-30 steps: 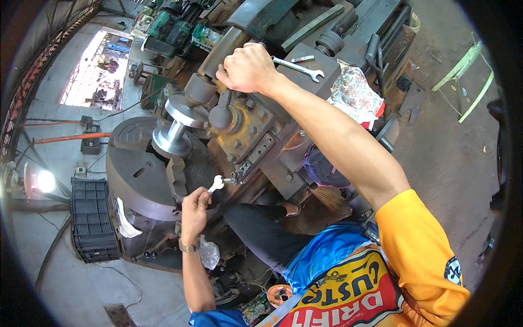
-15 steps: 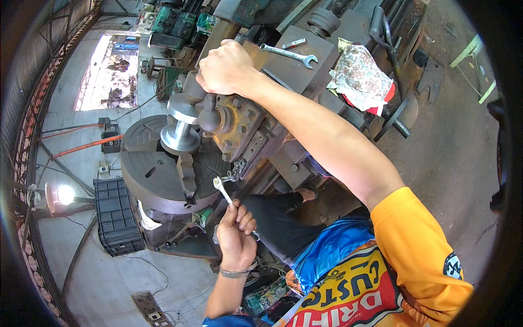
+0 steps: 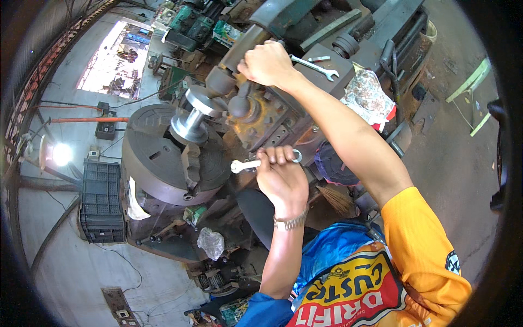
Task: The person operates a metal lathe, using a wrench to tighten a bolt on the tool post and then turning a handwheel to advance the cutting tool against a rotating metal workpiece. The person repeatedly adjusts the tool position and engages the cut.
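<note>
My left hand [image 3: 283, 182] is closed round a combination wrench [image 3: 250, 164], its open jaws pointing left and its ring end sticking out past my fingers on the right. The wrench lies just below the rusty tool post [image 3: 253, 128] of a lathe; whether it touches is unclear. My right hand [image 3: 267, 62] makes a fist above the tool post, beside its ball-shaped handle hub [image 3: 239, 106]. Whatever is inside that fist is hidden. To the left, a shiny spool-shaped metal workpiece [image 3: 189, 126] sits between the lathe chuck [image 3: 155, 155] and the tailstock end [image 3: 220, 82].
Another wrench [image 3: 316, 67] lies on the metal slide beyond my right arm, near a patterned cloth [image 3: 366, 95]. A black crate [image 3: 101, 201] and a lit lamp [image 3: 61, 154] stand left of the lathe. A straw broom [image 3: 335, 200] is below the slide.
My left hand has come up and right toward the tool post, and its wrench has turned from steep to nearly level. The right fist stays above the tool post while the whole view shifts.
</note>
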{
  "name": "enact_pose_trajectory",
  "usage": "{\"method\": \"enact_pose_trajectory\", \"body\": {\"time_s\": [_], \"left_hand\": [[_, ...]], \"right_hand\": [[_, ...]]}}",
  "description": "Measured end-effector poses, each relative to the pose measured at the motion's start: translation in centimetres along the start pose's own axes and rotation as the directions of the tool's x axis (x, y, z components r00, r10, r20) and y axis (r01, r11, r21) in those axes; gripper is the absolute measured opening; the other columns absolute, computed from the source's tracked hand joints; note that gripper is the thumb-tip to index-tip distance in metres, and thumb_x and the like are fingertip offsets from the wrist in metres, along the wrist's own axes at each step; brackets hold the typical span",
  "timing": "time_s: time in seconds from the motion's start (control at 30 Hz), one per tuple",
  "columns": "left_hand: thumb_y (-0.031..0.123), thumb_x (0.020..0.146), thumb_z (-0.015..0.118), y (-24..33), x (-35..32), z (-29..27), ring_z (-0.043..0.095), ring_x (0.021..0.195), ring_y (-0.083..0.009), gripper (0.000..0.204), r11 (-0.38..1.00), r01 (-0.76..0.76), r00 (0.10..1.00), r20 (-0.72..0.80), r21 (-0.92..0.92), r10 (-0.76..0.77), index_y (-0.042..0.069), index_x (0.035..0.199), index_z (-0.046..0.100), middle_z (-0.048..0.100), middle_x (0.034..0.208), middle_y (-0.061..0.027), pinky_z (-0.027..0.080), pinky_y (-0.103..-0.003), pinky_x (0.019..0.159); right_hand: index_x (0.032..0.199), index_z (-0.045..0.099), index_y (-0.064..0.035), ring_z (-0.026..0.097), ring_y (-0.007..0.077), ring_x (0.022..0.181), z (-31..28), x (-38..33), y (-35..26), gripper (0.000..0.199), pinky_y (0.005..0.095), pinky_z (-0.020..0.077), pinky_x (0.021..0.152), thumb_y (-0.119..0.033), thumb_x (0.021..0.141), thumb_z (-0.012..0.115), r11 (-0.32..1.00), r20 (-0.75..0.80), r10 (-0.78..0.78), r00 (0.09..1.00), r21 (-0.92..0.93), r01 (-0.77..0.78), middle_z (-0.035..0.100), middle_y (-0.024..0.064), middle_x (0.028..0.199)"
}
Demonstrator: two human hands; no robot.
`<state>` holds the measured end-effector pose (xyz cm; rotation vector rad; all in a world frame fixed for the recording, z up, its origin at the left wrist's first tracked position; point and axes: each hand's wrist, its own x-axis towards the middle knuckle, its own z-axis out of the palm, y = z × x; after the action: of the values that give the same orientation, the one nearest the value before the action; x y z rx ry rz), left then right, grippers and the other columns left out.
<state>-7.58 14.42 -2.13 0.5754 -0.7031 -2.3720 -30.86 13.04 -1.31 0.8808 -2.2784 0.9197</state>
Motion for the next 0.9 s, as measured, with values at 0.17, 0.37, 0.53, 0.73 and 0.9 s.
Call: {"method": "enact_pose_trajectory", "body": {"time_s": [0.17, 0.37, 0.53, 0.73, 0.9], "left_hand": [[0.033, 0.106, 0.045, 2.8, -4.0, -3.4, 0.035, 0.067, -0.0114, 0.027, 0.954, 0.287, 0.947, 0.128, 0.083, -0.296, 0.007, 0.111, 0.051, 0.041, 0.084, -0.0002, 0.031, -0.026, 0.06], [0.044, 0.105, 0.045, 10.4, -4.6, -7.9, 0.03, 0.054, -0.0056, 0.049, 0.685, 0.168, 0.94, 0.094, 0.709, -0.328, 0.0, 0.122, 0.056, 0.037, 0.075, 0.0032, 0.025, -0.022, 0.047], [0.031, 0.105, 0.052, 17.0, -1.1, -8.4, 0.031, 0.052, -0.0012, 0.034, 0.131, -0.089, 0.985, 0.107, 0.987, -0.135, 0.002, 0.108, 0.07, 0.039, 0.063, 0.009, 0.023, -0.02, 0.046], [0.025, 0.102, 0.057, 20.5, 3.4, -7.6, 0.032, 0.055, -0.0018, 0.029, -0.153, -0.253, 0.959, 0.227, 0.955, -0.173, 0.001, 0.111, 0.071, 0.041, 0.063, 0.0089, 0.024, -0.021, 0.049], [0.022, 0.099, 0.062, 21.9, 5.7, -7.5, 0.035, 0.059, -0.0033, 0.027, -0.105, -0.257, 0.914, 0.206, 0.961, -0.351, -0.001, 0.109, 0.073, 0.049, 0.067, 0.0071, 0.027, -0.022, 0.052]], "right_hand": [[0.062, 0.072, -0.0068, 0.071, 0.0319, 0.066, -0.1, 0.0, -0.1, 0.039, 0.0423, 0.0538, 0.068, -0.036, 0.083, 0.056, 1.0, 0.016, 0.011, 1.0, -0.003, -0.011, 0.069, 0.0174, 0.067], [0.06, 0.072, -0.0066, 0.07, 0.032, 0.063, 0.0, 0.0, 0.1, 0.039, 0.0417, 0.0532, 0.066, -0.035, 0.082, 0.056, 1.0, 0.022, 0.005, 1.0, -0.005, -0.004, 0.069, 0.0172, 0.065], [0.059, 0.071, -0.006, 0.07, 0.0326, 0.063, 0.1, -0.1, 0.0, 0.038, 0.042, 0.0537, 0.066, -0.034, 0.08, 0.056, 1.0, -0.021, -0.008, 1.0, 0.027, 0.009, 0.068, 0.0178, 0.064], [0.061, 0.072, -0.005, 0.069, 0.0331, 0.062, 0.1, -0.1, 0.2, 0.04, 0.0422, 0.0533, 0.064, -0.035, 0.081, 0.056, 1.0, -0.017, -0.021, 1.0, 0.017, 0.021, 0.068, 0.0182, 0.064], [0.061, 0.072, -0.0053, 0.069, 0.0333, 0.061, 0.4, 0.0, 0.3, 0.042, 0.0424, 0.0532, 0.065, -0.036, 0.083, 0.055, 0.999, -0.025, -0.025, 0.999, 0.041, 0.026, 0.068, 0.018, 0.064]]}}
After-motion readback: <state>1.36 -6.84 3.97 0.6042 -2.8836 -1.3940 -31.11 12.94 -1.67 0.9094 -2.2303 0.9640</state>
